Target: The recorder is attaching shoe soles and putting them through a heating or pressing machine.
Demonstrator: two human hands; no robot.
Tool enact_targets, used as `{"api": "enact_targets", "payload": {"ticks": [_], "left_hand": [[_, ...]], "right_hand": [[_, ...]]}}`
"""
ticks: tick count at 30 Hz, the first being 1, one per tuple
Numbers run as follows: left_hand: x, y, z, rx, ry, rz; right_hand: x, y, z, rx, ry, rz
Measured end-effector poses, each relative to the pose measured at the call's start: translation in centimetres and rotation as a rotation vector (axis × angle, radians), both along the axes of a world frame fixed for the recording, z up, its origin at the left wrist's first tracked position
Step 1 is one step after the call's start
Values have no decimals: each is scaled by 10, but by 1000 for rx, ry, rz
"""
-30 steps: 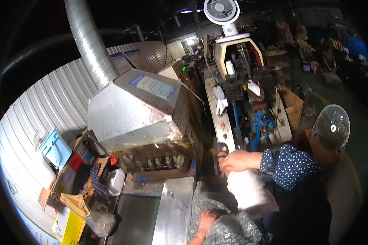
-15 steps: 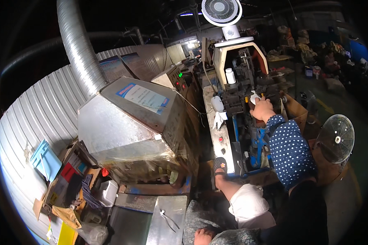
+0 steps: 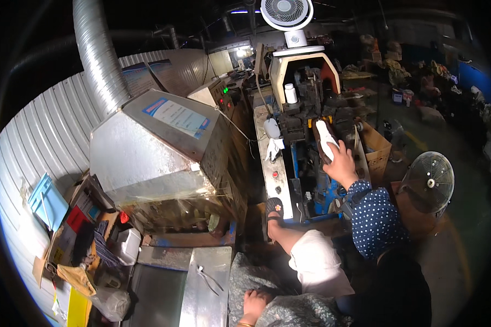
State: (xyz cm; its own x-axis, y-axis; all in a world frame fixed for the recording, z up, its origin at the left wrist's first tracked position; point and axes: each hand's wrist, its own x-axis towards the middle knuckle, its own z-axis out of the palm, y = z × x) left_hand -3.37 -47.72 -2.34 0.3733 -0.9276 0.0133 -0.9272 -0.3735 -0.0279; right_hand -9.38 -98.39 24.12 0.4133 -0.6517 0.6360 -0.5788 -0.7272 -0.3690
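Note:
My right hand (image 3: 341, 163) reaches forward in a dotted blue sleeve and grips a white shoe-shaped piece (image 3: 326, 139) set on the blue and black machine (image 3: 305, 163). My left hand (image 3: 255, 302) lies low at the bottom edge, resting on grey patterned cloth (image 3: 289, 313) over my lap, with nothing seen in it. My leg in pale trousers stretches out, and its sandalled foot (image 3: 274, 210) rests against the machine's front.
A big metal box (image 3: 158, 158) with a ribbed duct (image 3: 95, 54) stands left. A steel tabletop (image 3: 202, 289) carries a small tool. Cluttered boxes sit at far left. A floor fan (image 3: 431, 180) and a cardboard box (image 3: 377, 147) stand right, with another fan (image 3: 285, 12) above the machine.
My right hand has gone from near my lap out to the machine and closed on the white piece. The view has swung toward the machine.

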Motion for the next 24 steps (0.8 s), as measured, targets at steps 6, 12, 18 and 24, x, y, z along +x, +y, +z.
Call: {"api": "enact_targets", "payload": {"ticks": [6,12,18,24], "left_hand": [[0,19,24,-695,736,296],[34,-9,114,-1448,1601,529],[29,76,52,-1698,2066,846],[-19,96,49,-1637,1677,1277]], "right_hand": [[-31,131,-32,-41,-287,427],[-43,323,-87,205,-264,911],[-24,404,-168,1304,173,1389],[-49,434,-221,1703,226,1400]]}}
